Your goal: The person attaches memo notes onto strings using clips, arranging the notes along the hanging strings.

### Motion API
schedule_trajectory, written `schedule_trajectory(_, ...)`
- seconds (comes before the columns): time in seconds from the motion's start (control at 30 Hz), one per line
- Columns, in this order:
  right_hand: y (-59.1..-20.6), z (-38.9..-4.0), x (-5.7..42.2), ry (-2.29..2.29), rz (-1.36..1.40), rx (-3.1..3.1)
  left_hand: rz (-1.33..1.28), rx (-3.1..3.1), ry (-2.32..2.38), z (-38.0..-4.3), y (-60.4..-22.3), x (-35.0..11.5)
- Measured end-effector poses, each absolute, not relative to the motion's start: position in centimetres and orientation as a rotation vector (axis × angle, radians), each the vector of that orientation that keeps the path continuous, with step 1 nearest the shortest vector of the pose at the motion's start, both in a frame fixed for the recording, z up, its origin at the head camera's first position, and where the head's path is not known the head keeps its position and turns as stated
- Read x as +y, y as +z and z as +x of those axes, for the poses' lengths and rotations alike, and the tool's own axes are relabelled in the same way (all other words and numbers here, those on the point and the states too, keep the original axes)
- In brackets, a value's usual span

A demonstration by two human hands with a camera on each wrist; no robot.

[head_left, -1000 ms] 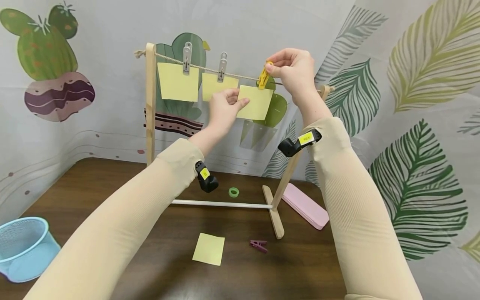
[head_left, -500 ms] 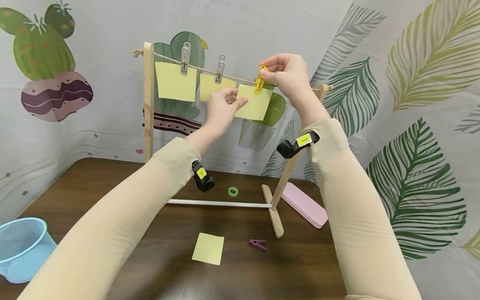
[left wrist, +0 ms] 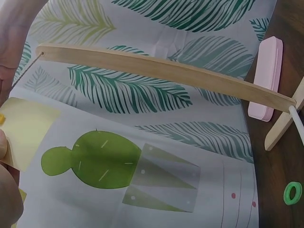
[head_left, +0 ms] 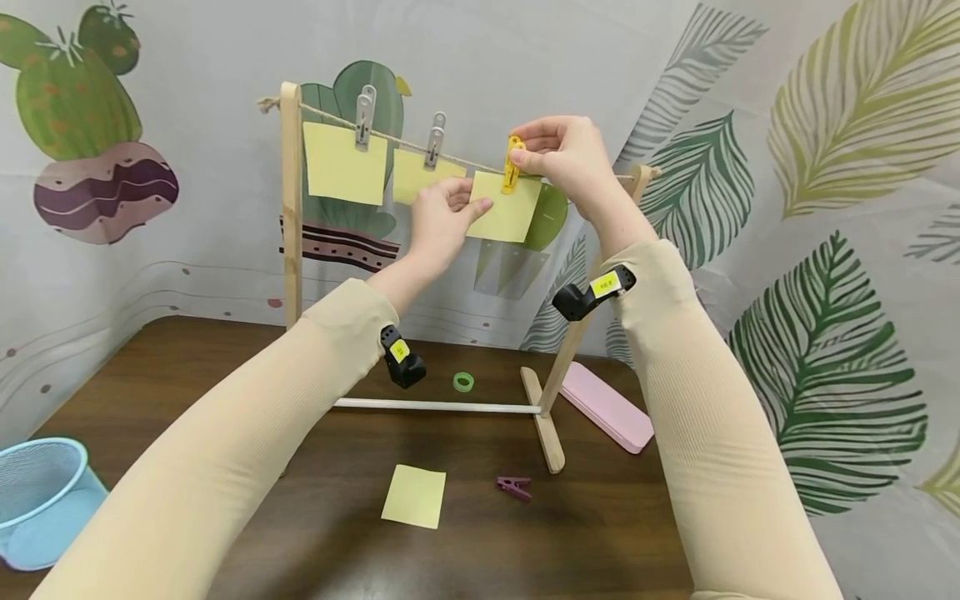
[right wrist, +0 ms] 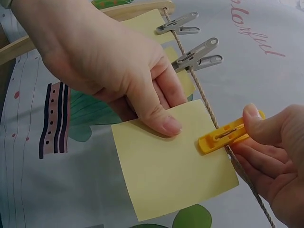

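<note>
My left hand (head_left: 438, 218) pinches the left edge of a yellow sticky note (right wrist: 175, 161), thumb in front and fingers behind. In my right hand (head_left: 566, 158) a yellow clothespin (right wrist: 225, 135) is held between thumb and fingers, its tip over the note's top edge at the rope (right wrist: 206, 105). To the left, two grey clothespins (head_left: 364, 117) each hold a yellow note (head_left: 345, 167) on the same rope. That rope runs between the wooden posts (head_left: 292, 200) of a stand. In the left wrist view, only parts of the hands and note show at the left edge.
On the brown table (head_left: 315, 533) lie another yellow note (head_left: 414, 497), a purple clothespin (head_left: 514, 487), a green tape roll (head_left: 463, 382) and a pink case (head_left: 606, 407). A blue mesh basket (head_left: 52, 500) stands at the left. The stand's white bar (head_left: 442, 407) crosses low behind.
My right hand has moved down and slightly left with the yellow clothespin, which now stands more upright and reaches further over the note. My left hand keeps its pinch on the note.
</note>
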State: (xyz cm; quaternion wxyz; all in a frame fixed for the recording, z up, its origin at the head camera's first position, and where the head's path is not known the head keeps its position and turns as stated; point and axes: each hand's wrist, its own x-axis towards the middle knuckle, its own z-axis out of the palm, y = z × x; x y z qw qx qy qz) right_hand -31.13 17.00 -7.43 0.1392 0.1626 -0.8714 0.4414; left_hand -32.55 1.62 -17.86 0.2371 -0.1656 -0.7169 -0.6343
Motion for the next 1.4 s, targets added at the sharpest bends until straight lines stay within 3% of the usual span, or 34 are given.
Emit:
schedule_trajectory(0.77, -7.66, -30.85, 17.64, 1.252, 0.607, -2.461, -0.453, -1.981, -1.765, -32.07, -18.31, 1.37)
schedule_trajectory(1.4, -7.32, -30.45, 17.73, 1.234, 0.557, -2.425, -0.416, -2.013, -1.773, -31.56, -18.40, 0.70)
